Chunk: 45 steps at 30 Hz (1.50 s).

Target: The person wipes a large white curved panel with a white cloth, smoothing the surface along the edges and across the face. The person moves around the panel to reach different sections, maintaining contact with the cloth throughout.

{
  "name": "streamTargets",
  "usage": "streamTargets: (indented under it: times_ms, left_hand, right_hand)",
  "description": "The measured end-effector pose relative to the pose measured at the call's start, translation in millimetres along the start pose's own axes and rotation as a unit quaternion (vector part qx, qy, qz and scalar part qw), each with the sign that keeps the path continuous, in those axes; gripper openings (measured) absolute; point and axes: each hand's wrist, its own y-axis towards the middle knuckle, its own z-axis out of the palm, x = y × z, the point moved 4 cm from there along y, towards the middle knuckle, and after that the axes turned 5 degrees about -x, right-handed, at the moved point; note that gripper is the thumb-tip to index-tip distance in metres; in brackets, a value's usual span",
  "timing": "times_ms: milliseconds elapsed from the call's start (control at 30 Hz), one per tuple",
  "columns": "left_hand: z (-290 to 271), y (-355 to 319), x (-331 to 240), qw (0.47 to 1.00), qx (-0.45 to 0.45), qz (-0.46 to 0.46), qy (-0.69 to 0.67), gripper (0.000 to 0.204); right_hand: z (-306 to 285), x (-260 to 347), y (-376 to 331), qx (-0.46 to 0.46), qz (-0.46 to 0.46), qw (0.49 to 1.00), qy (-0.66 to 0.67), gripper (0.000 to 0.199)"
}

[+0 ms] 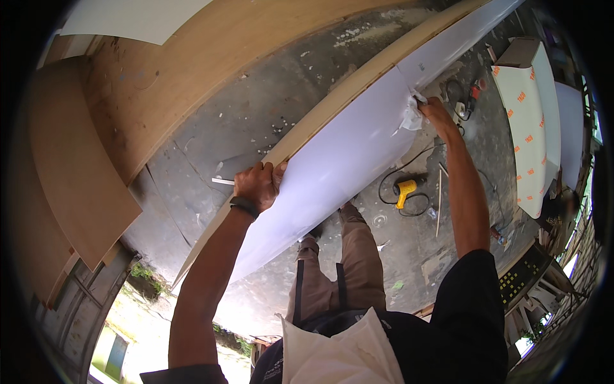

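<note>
A long wooden panel with a glossy white face (336, 153) stands on edge in front of me, running diagonally from lower left to upper right. My left hand (258, 185) is closed over its upper wooden edge. A thin white stick (222, 182) juts out beside those knuckles; whether the fingers hold it I cannot tell. Farther along the panel, on the right, my right hand (437, 116) is closed on a crumpled white cloth (412, 116), which lies against the white face. Near the cloth, a seam crosses the face.
A yellow heat gun (404, 191) with a dark cord lies on the stained floor (416, 256), beside a thin wooden stick (439, 203). A red-and-black power tool (474, 91) is farther off. At right stands a white box-like piece with orange print (526, 131). Brown boards (83, 160) lie left.
</note>
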Motion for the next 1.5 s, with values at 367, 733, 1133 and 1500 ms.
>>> streamTargets:
  times_ms: [367,733,1133,1500]
  left_hand:
    - [-2.7,3.4,-2.0,1.000,-0.010,0.016,-0.001,0.052]
    - [-5.3,3.5,-3.2,1.000,-0.013,0.013,0.013,0.055]
    - [-1.7,1.0,-3.1,1.000,0.009,0.001,0.013,0.055]
    - [-3.0,1.0,-0.7,1.000,-0.004,0.010,0.002,0.052]
  right_hand:
    - [7.8,-24.2,8.1,-0.082,-0.072,0.994,-0.021,0.039]
    - [40.2,-24.0,-6.6,-0.118,0.014,0.976,0.184,0.026]
    - [23.1,9.8,-14.1,-0.099,0.080,0.971,0.201,0.021]
    - [0.2,64.9,-22.2,-0.207,-0.301,0.911,-0.191,0.018]
